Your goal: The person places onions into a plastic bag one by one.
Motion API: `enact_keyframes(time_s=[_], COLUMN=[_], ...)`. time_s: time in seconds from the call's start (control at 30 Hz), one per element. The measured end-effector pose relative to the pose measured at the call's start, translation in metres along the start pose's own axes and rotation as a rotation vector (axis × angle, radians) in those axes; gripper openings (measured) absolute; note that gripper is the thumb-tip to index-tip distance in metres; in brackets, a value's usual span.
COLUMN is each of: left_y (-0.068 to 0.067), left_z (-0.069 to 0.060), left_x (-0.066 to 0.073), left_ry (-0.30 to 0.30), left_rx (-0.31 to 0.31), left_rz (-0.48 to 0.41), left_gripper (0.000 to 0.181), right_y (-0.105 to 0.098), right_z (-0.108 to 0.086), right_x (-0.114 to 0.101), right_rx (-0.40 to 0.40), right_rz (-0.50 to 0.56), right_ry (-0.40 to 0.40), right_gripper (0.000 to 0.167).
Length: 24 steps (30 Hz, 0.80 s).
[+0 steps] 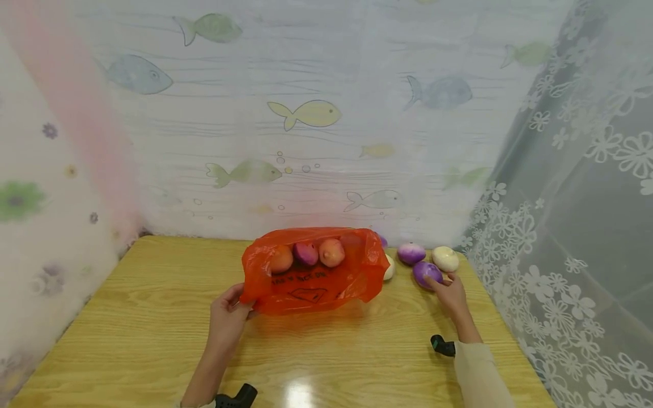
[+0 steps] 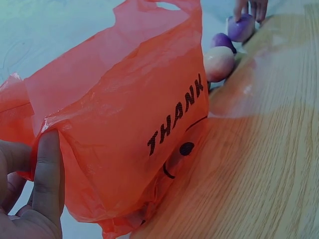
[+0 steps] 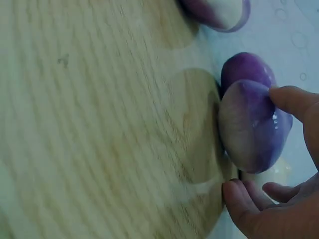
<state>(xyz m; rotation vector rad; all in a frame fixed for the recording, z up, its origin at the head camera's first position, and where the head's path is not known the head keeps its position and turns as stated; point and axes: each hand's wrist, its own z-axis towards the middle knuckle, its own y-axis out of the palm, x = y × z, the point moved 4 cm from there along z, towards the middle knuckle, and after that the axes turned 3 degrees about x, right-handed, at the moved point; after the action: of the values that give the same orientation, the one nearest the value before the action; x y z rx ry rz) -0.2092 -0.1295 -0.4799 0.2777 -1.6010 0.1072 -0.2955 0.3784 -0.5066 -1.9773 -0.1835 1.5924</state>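
Observation:
My left hand (image 1: 228,317) pinches the near left edge of a red plastic bag (image 1: 316,297), thumb and fingers on the film. The bag's mouth faces me. Inside it lie an orange round fruit (image 1: 281,259), a magenta one (image 1: 305,253) and a pinkish-orange one (image 1: 332,252). Printed letters mark the bag's side in the left wrist view. To the right, my right hand (image 1: 451,296) is at a purple-and-white, turnip-like vegetable (image 3: 255,127). Its thumb touches the vegetable, while the other fingers stand apart from it, below it in the right wrist view.
Another purple-and-white vegetable (image 1: 411,253) and a cream one (image 1: 445,259) sit behind the touched one. Partly hidden by the bag is a further pale one (image 1: 389,267). Fish-printed sheeting (image 1: 316,187) hangs behind the wooden table (image 1: 153,317); a flowered curtain (image 1: 561,283) hangs at right.

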Motion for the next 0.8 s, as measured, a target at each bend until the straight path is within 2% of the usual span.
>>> enact_keyframes(time_s=[0.13,0.5,0.63,0.8], left_y=[0.0,0.0,0.0,0.0], left_z=[0.0,0.0,0.001,0.002], left_x=[-0.001,-0.001,0.0,0.003], left_ry=[-0.004,-0.006,-0.003,-0.003], left_rx=[-0.002,0.011,0.007,-0.005], left_rz=[-0.005,0.003,0.023,0.006], left_gripper=[0.032,0.032,0.033,0.032], right_y=[0.002,-0.001,0.001,0.004], right_z=[0.005,0.013,0.014,0.014], right_x=[-0.003,-0.011,-0.011,-0.012], right_rx=[-0.037,-0.02,-0.025,-0.044], right_rz=[-0.029,-0.138,-0.102,-0.034], right_ry=[0.022,0.002,0.019,0.03], right_gripper=[0.102,0.069,0.067,0.078])
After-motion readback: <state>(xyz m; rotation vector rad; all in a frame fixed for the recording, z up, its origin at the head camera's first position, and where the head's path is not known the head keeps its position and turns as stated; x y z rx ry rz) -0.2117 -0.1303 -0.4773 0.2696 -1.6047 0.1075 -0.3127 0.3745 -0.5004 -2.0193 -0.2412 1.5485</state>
